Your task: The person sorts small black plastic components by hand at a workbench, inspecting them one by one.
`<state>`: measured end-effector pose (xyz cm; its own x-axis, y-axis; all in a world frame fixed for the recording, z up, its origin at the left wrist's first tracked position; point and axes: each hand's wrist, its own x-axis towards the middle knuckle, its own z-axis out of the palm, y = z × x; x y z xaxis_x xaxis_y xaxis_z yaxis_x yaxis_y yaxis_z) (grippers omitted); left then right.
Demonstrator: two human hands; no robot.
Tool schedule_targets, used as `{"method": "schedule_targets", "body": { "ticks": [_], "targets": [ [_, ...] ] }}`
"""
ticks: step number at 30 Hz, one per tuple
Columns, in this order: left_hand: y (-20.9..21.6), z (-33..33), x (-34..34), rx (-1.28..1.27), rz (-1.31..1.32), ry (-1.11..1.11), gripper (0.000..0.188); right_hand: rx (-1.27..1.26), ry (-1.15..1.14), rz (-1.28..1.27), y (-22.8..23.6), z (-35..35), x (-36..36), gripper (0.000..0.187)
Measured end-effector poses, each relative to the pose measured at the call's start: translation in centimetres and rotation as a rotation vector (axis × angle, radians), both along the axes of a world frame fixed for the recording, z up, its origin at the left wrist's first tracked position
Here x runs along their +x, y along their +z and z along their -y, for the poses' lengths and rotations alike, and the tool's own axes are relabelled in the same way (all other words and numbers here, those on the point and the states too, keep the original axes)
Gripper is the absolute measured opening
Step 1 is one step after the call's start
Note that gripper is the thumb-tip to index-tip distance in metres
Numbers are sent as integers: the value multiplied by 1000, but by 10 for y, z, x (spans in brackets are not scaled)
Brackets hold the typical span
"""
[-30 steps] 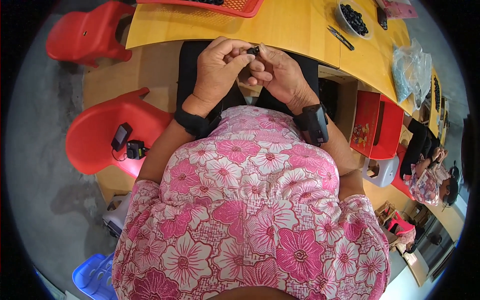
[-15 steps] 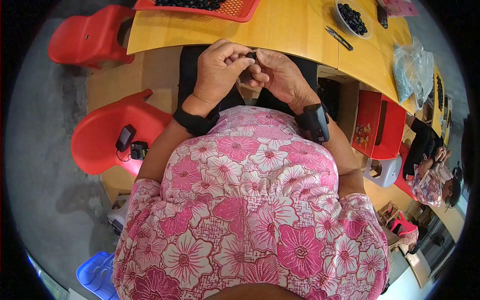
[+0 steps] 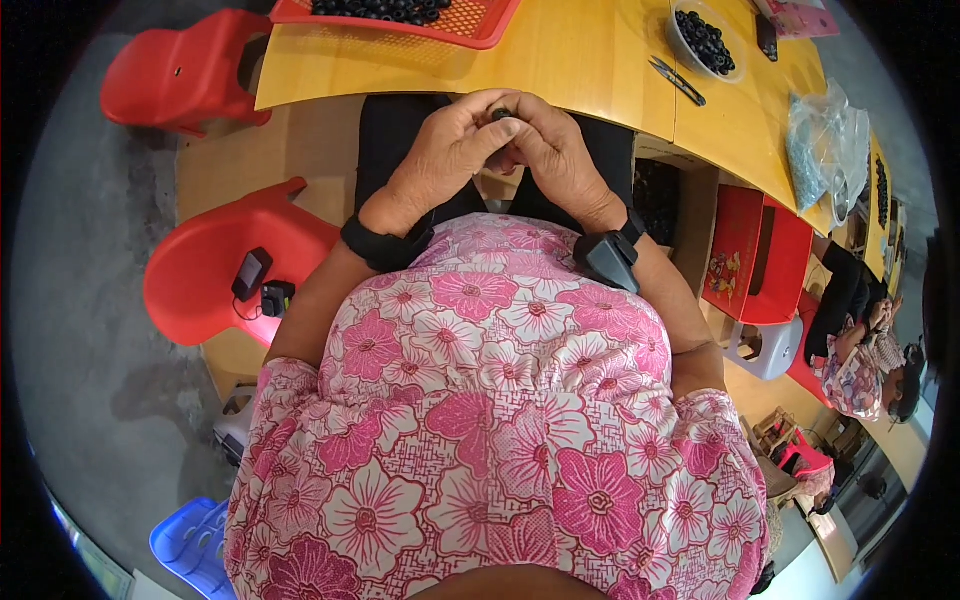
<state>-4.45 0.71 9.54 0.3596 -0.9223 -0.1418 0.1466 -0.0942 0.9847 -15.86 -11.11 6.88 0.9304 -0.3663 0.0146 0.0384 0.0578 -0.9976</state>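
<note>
My left hand (image 3: 440, 150) and my right hand (image 3: 562, 155) meet just off the table's near edge, above my lap. Between their thumbs and fingertips they pinch a small black ring-like piece (image 3: 502, 115), of which only a little shows. The curled fingers cover the rest of it. Beyond my hands, a red perforated basket (image 3: 460, 30) holds many small black rings (image 3: 385, 10). A clear bowl (image 3: 735, 72) of similar black pieces stands at the right, with thread snips (image 3: 678, 82) lying beside it.
The yellow table (image 3: 590, 70) spans the front. A clear plastic bag (image 3: 825, 140) lies at its right end, above a red box (image 3: 755, 255). Red chairs (image 3: 200, 265) stand at the left. At the far right sits another person (image 3: 860, 350).
My hands have drawn closer together, with the fingers curling further round the small black piece. My right wrist has turned and moved slightly inward.
</note>
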Motion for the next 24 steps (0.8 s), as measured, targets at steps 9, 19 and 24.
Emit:
{"method": "schedule_targets", "body": {
  "ticks": [9,19,24],
  "targets": [
    [-16,2,-1,-22,186,105,30,-119,-52,-28,2,-2,8,20],
    [-13,12,8,-52,136,161,39,489,-40,11,18,25,9,24],
    [-21,-16,37,94,166,199,31,129,-398,-1,27,80,-3,29]
  ]
}}
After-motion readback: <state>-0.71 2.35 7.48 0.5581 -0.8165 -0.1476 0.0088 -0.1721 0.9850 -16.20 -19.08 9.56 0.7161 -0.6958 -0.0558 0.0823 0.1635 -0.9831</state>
